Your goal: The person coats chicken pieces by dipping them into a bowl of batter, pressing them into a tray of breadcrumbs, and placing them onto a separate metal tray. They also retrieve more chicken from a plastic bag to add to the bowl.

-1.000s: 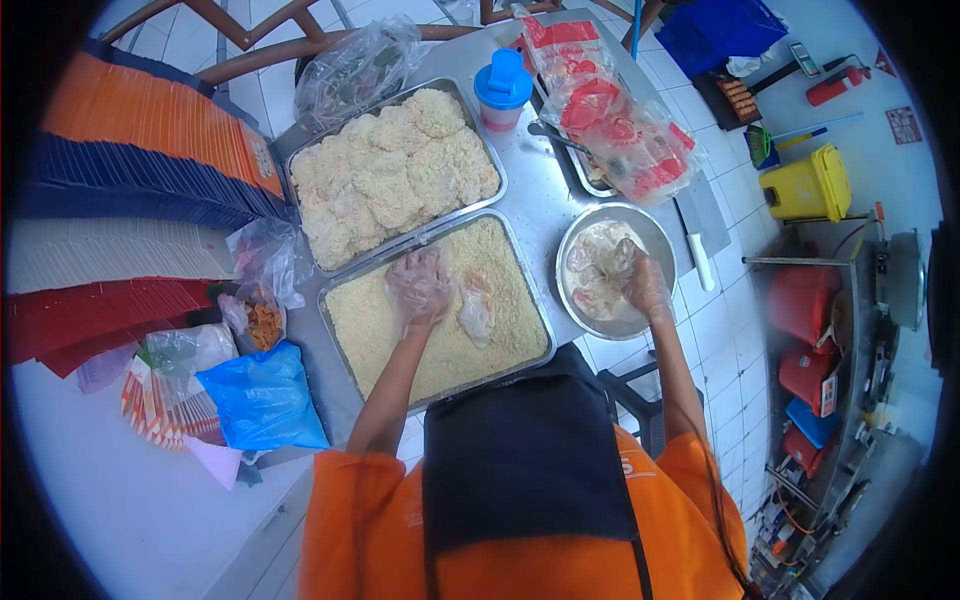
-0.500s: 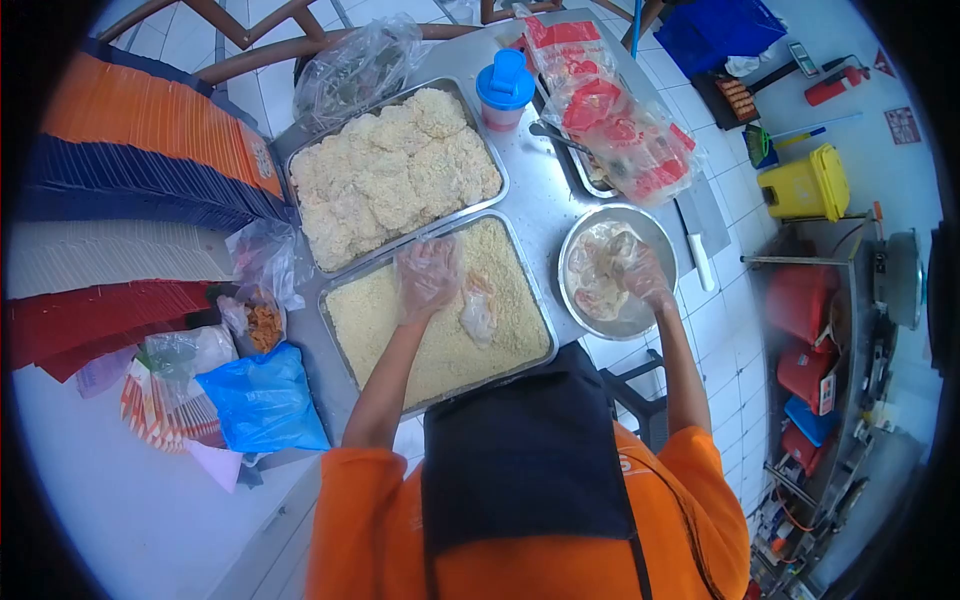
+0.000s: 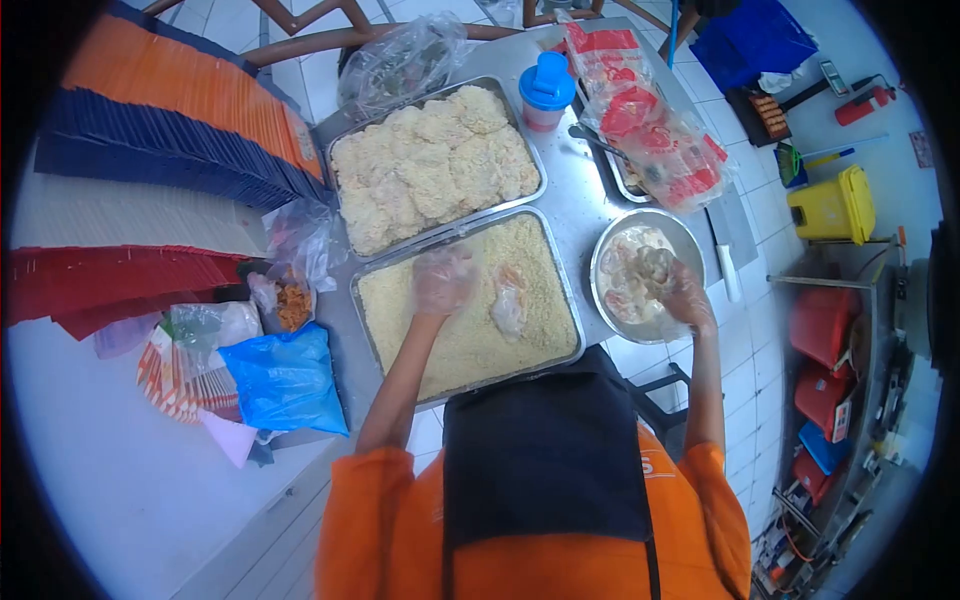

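Observation:
My left hand [image 3: 446, 278], in a clear plastic glove, rests over the tray of pale crumbs [image 3: 400, 350]; its fingers are blurred. Just right of it a raw piece of meat [image 3: 509, 302] lies on the crumbs. My right hand [image 3: 684, 292], gloved too, reaches into a steel bowl [image 3: 693, 235] of wet, battered meat [image 3: 628, 280]. Its fingers are closed round a piece of that meat. Behind the crumbs stands a second tray [image 3: 336, 205] filled with crumb-coated pieces [image 3: 430, 165].
A blue-lidded shaker [image 3: 547, 90] and red-and-clear plastic packaging [image 3: 660, 140] stand at the back. A knife [image 3: 727, 265] lies right of the bowl. On the left are stacked folded cartons [image 3: 190, 90], a blue bag [image 3: 285, 385] and a bag of brown food [image 3: 293, 303].
The whole view has shifted, with the table's things now further right. My right hand's fingers have curled in the bowl. My left hand has moved slightly away from the meat on the crumbs.

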Demonstrator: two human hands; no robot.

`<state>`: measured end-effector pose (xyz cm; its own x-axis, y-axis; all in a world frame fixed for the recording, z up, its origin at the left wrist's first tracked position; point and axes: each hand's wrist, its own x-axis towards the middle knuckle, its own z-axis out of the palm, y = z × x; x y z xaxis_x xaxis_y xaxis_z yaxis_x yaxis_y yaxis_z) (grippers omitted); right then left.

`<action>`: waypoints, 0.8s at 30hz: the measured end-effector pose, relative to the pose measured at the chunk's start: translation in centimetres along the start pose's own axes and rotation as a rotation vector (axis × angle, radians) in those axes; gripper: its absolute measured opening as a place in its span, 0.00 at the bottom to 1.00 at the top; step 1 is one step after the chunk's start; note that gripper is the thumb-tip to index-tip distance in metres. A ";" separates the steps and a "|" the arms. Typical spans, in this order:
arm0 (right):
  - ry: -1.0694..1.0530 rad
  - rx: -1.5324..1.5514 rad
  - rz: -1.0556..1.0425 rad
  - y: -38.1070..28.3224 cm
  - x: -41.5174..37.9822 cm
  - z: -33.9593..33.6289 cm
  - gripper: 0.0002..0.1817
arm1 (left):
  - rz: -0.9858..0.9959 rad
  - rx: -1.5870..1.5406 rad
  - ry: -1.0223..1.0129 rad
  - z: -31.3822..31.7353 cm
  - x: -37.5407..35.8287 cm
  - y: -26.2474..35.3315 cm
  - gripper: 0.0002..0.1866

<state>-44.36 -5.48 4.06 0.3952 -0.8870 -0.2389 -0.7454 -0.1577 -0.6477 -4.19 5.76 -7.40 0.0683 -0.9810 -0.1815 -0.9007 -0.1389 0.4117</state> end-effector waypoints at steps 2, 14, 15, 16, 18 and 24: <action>0.004 0.051 0.076 0.4 -0.4 0.0 0.23 | -0.058 0.019 -0.185 -3.3 -0.7 0.2 0.39; 0.166 0.069 0.077 -2.0 -2.3 1.1 0.16 | 0.208 -0.158 -0.120 -8.8 -6.6 -1.8 0.45; 0.176 0.046 0.042 -2.0 -2.3 1.1 0.16 | 0.275 -0.134 0.019 -9.0 -7.8 -1.5 0.45; 0.172 0.049 0.037 -1.7 -2.2 1.3 0.16 | 0.269 -0.131 0.021 -9.2 -8.9 -0.7 0.45; 0.144 0.063 0.104 -0.9 -1.9 1.7 0.22 | 0.259 0.052 0.155 -8.9 -10.8 1.5 0.51; 0.201 -0.036 0.030 1.4 -1.9 2.7 0.21 | -0.162 0.138 0.171 -1.4 -13.7 -0.2 0.56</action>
<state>-44.71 -2.85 1.69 0.2601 -0.9597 -0.1066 -0.7753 -0.1418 -0.6154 -4.35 19.05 -3.71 0.2771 -0.9578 -0.0770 -0.9214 -0.2875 0.2614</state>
